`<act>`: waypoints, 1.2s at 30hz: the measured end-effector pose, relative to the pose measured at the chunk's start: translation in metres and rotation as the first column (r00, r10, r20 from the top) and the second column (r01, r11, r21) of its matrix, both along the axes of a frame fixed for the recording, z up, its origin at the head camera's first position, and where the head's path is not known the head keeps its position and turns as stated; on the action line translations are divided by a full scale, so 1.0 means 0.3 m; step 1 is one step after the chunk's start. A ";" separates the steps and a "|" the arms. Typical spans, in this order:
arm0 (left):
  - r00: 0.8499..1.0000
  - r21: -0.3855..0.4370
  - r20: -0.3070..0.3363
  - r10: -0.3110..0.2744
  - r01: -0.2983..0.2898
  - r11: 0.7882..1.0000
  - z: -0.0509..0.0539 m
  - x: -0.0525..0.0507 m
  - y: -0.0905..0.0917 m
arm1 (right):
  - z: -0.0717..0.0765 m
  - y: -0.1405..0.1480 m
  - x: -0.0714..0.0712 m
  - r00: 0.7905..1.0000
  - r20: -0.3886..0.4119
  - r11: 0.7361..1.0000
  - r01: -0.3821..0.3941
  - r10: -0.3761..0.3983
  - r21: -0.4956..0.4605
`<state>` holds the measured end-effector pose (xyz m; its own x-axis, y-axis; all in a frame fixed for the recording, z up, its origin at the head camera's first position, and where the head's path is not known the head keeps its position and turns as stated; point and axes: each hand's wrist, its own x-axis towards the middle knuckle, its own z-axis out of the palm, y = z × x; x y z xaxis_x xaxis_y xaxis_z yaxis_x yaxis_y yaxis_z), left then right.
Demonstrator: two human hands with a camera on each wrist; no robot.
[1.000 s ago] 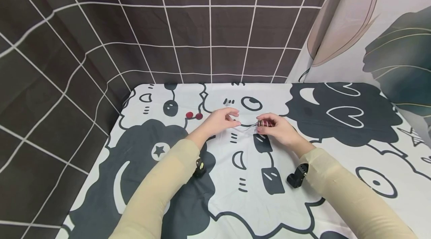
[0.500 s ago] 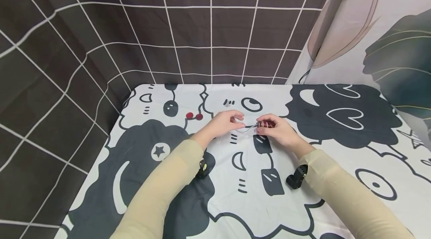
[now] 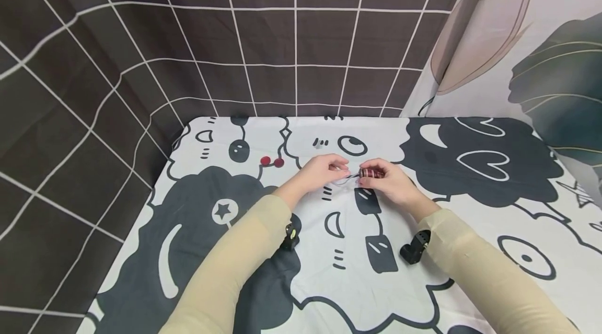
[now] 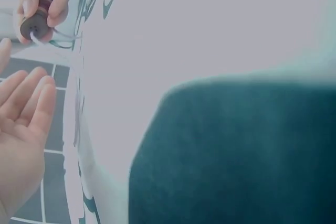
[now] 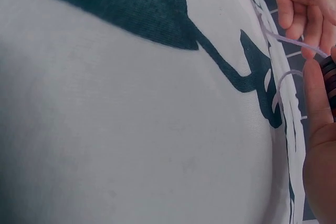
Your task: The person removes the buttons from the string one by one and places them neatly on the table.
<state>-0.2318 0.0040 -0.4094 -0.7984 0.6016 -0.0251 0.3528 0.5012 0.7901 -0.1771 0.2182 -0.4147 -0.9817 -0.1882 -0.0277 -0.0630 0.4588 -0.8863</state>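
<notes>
My right hand (image 3: 392, 183) grips a short striped stack of round discs (image 3: 370, 173), dark, red and blue, between thumb and fingers. In the left wrist view the stack's end disc (image 4: 34, 27) shows small holes like a button's, and a pale string (image 4: 38, 40) comes out of it. The string (image 5: 291, 39) trails in loose curves by the cloth in the right wrist view. Just left of the stack is my left hand (image 3: 322, 173), thumb and fingers apart; its fingers (image 4: 39, 108) look relaxed, with nothing seen between them.
Two red discs (image 3: 279, 162) lie on the cloth behind my left forearm. The patterned black-and-white cloth (image 3: 357, 297) covers the table. Dark grid curtain (image 3: 324, 83) hangs behind and at the left, with a leaf-print curtain (image 3: 498, 52) at the right.
My left hand has moved right, closer to the stack's end. My right hand has stayed almost in place, still gripping the stack.
</notes>
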 end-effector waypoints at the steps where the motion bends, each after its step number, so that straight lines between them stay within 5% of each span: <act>1: 1.000 0.001 0.000 0.001 -0.001 1.000 0.001 0.001 0.003 | 0.001 0.000 -0.001 1.000 0.004 1.000 0.001 -0.001 0.000; 36: 0.999 -0.001 0.043 -0.025 0.025 1.000 -0.015 0.031 0.051 | -0.016 0.004 -0.010 1.000 0.011 1.000 0.002 -0.002 0.009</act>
